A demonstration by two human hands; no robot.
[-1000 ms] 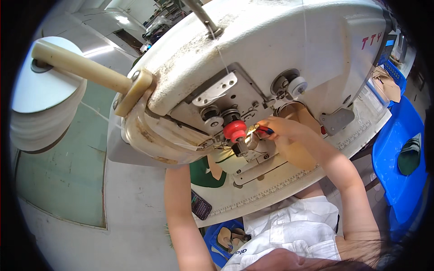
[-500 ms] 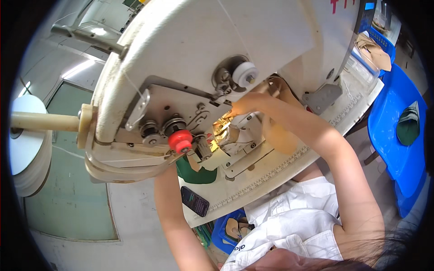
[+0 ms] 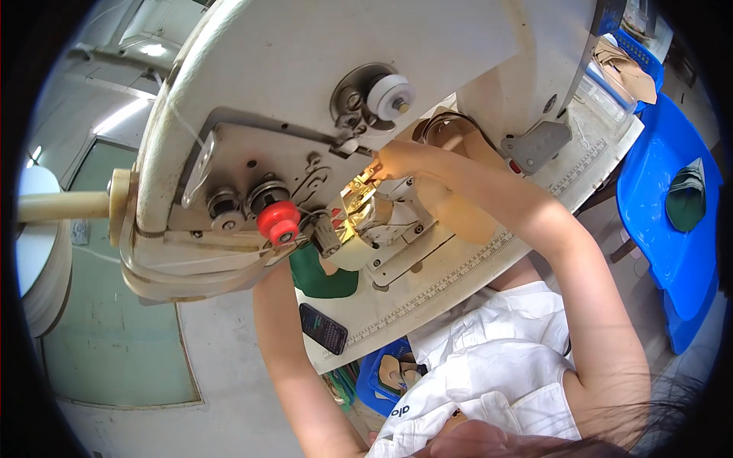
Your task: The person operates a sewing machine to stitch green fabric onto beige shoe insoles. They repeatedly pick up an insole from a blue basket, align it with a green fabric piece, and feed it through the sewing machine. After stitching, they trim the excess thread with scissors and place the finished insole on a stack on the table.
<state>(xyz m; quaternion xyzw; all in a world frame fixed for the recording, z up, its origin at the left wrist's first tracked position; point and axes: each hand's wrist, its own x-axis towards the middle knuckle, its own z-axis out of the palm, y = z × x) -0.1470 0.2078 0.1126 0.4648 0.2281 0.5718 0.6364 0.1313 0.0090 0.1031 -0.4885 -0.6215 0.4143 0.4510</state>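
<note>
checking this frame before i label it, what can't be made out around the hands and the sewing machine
- Left hand: head view, hidden behind the sewing machine head; only the forearm shows, so its grip is unknown.
- Right hand: fingertips lost in the glare of the machine lamp; what they pinch is unclear.
- Needle area: too small and overexposed.
- Dark phone: screen content too small.
- Blue chair: cut off by the fisheye rim.

The machine head [image 3: 321,99] and red knob [image 3: 278,222] crowd the needle area [image 3: 359,210].

White work table [image 3: 458,282] with ruler edge, sewing machine [image 3: 321,114], dark phone [image 3: 323,328], green cloth [image 3: 321,276]
</note>
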